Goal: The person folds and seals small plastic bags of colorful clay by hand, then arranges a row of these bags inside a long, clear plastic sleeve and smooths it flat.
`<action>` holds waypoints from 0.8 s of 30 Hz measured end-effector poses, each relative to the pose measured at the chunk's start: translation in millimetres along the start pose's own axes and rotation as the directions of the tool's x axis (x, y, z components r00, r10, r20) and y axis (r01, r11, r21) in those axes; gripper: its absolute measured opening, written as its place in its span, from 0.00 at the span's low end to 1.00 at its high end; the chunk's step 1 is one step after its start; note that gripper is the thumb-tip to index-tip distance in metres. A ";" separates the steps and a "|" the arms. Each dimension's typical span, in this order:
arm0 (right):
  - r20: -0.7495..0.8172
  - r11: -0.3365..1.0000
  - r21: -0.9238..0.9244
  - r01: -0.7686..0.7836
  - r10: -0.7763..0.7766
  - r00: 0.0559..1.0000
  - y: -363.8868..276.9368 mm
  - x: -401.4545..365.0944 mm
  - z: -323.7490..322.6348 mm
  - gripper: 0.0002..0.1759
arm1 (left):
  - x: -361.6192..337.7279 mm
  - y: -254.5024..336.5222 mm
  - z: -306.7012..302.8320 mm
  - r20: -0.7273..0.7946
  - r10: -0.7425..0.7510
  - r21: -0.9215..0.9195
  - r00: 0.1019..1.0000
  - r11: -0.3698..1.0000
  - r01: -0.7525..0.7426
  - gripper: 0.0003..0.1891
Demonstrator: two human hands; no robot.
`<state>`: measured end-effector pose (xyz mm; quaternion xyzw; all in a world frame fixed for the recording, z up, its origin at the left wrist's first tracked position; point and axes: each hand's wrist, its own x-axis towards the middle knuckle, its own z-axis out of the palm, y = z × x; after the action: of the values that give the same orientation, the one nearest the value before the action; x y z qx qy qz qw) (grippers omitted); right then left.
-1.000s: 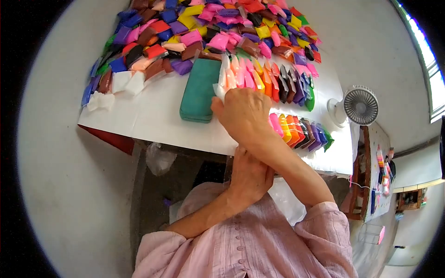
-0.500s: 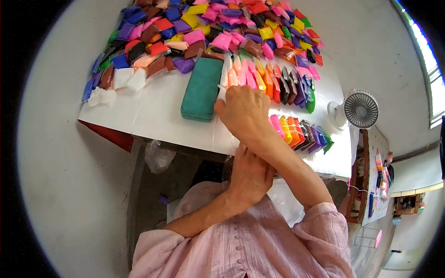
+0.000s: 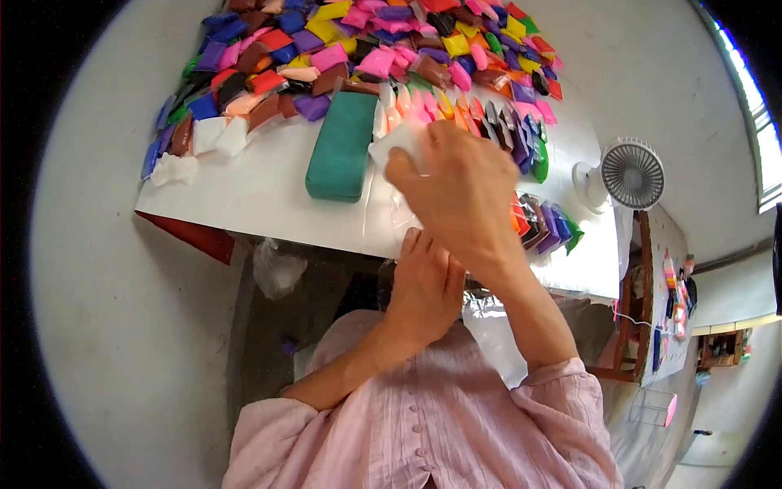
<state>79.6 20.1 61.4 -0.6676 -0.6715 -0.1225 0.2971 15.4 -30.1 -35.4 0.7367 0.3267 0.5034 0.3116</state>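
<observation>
My right hand (image 3: 464, 179) is closed on a white packet (image 3: 395, 148), raised over the table beside a teal block-shaped case (image 3: 344, 147). Fingers and thumb pinch it, and the hand is slightly blurred. Behind it runs a row of clear-wrapped colored packets (image 3: 517, 138), standing on edge. A second, shorter row of packets (image 3: 544, 224) lies nearer the front, partly covered by my right forearm. My left hand (image 3: 428, 281) lies at the table's front edge, back up and fingers stretched forward. Nothing shows in it, though its underside is hidden.
A large heap of colored packets (image 3: 326, 57) covers the back of the white table (image 3: 252, 191). White packets (image 3: 220, 137) and a crumpled white piece (image 3: 173, 169) lie at the left. A small fan (image 3: 632, 181) stands right. Clear plastic bags (image 3: 278, 267) are below the front edge.
My right hand has lifted toward me and slightly right, and the white packet now shows in its fingers. My left hand is slightly lower. The view has shifted a little.
</observation>
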 end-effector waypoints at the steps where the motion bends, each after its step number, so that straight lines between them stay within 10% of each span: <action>1: 0.018 0.982 0.176 -0.062 0.060 0.998 5.4 -4.0 -10.9 0.17 | 2.2 2.4 -3.4 0.036 -0.056 -0.013 0.998 0.998 0.056 0.20; 7: 0.185 0.423 0.852 -0.310 0.310 0.932 32.5 -54.6 -52.1 0.11 | 0.7 5.2 -4.8 0.052 -0.154 -0.107 0.987 0.982 0.159 0.21; 12: 0.303 0.141 0.916 -0.375 0.367 0.879 35.4 -98.4 -38.1 0.13 | -2.4 -6.5 0.0 0.012 -0.053 -0.153 0.999 0.987 0.054 0.28; 24: 0.258 0.275 0.867 -0.416 0.467 0.846 42.0 -125.0 -23.3 0.22 | 3.1 0.1 -6.8 0.026 -0.201 -0.197 0.979 0.959 0.202 0.34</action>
<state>117.3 -92.7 -0.2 -0.5568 -0.4098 0.3278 0.6439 9.8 -26.8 -31.6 0.6664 0.3469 0.4970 0.4343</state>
